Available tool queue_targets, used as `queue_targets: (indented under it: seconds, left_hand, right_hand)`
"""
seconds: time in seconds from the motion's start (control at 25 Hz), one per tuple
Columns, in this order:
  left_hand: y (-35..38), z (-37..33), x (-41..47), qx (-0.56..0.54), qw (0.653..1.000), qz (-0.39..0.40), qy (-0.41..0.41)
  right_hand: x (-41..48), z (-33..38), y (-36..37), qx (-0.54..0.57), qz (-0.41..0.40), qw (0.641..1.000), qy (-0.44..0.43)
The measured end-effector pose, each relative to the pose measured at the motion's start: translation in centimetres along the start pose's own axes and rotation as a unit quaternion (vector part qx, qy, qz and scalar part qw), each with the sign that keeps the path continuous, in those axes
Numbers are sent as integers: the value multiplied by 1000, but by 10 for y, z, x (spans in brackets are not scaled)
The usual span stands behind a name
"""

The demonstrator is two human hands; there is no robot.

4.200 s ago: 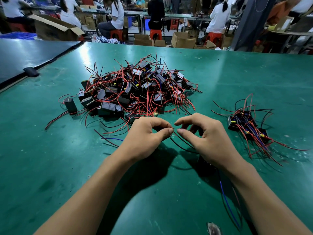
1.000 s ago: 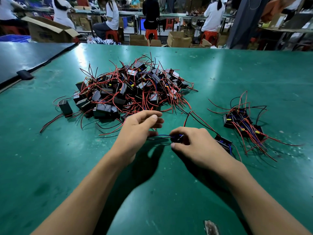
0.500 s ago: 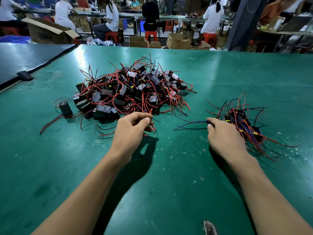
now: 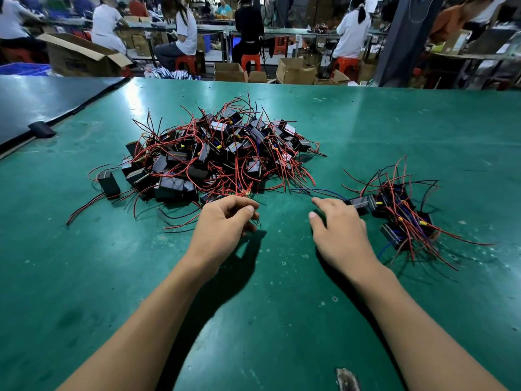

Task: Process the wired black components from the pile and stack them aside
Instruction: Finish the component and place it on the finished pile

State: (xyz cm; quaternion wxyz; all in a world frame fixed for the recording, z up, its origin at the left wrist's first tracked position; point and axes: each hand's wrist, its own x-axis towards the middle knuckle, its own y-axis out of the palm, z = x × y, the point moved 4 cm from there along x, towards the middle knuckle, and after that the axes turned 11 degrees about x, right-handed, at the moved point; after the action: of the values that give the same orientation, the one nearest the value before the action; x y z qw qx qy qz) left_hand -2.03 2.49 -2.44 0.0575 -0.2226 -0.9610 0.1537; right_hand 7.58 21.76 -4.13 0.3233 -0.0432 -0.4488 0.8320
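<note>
Lying mid-table, pile [image 4: 220, 153]: black box components are sitting heaped and tangled in red wires, the boxes pointing every way, wire ends sticking up and outward.
Stray component [image 4: 108, 183]: is standing on end just left of the pile, its red wires trailing toward the near left.
Stack [image 4: 400, 218]: a smaller cluster of components is lying well to the right of the pile, its red wires fanning upward and out to the near right.
End component [image 4: 360, 206]: a black box is lying flat against the stack's left edge, long axis running left to right, its blue and black wires leading left toward the pile's near edge.
Right hand [image 4: 338, 230]: is lying palm down, fingers loosely spread and gripping nothing; whether the far fingers are touching the end component or just beside it cannot be told.
Left hand [image 4: 225, 221]: is sitting at the pile's near edge, fingers curled, thumb and forefinger pinching a thin wire [image 4: 257, 222].
Table [image 4: 282, 306]: a green surface is carrying everything; a darker table is adjoining at far left, with a black block [image 4: 42, 129] on the seam.
Background: people [image 4: 180, 26] are sitting on red stools [image 4: 251, 62] among cardboard boxes [image 4: 296, 70].
</note>
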Motion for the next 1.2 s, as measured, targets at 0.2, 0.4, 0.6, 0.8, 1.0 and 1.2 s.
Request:
queue_targets:
  seconds: [0.2, 0.4, 0.6, 0.8, 1.0, 1.2]
  left_hand:
    - [0, 2, 1, -1, 1000, 6, 1]
    - [0, 4, 2, -4, 1000, 9, 1]
    - [0, 5, 4, 27, 1000, 0, 1]
    - [1, 6, 6, 67, 997, -25, 11]
    - [-1, 8, 9, 78, 996, -52, 12]
    - [-2, 7, 9, 117, 991, -54, 34]
  right_hand:
    - [11, -24, -14, -42, -32, 994, 98]
    - [15, -38, -25, -30, -67, 987, 144]
    - [7, -18, -17, -5, -66, 996, 55]
    - [-6, 32, 18, 72, -5, 992, -104]
    - [37, 33, 23, 150, -81, 985, -34]
    - [84, 29, 30, 58, -89, 989, 99]
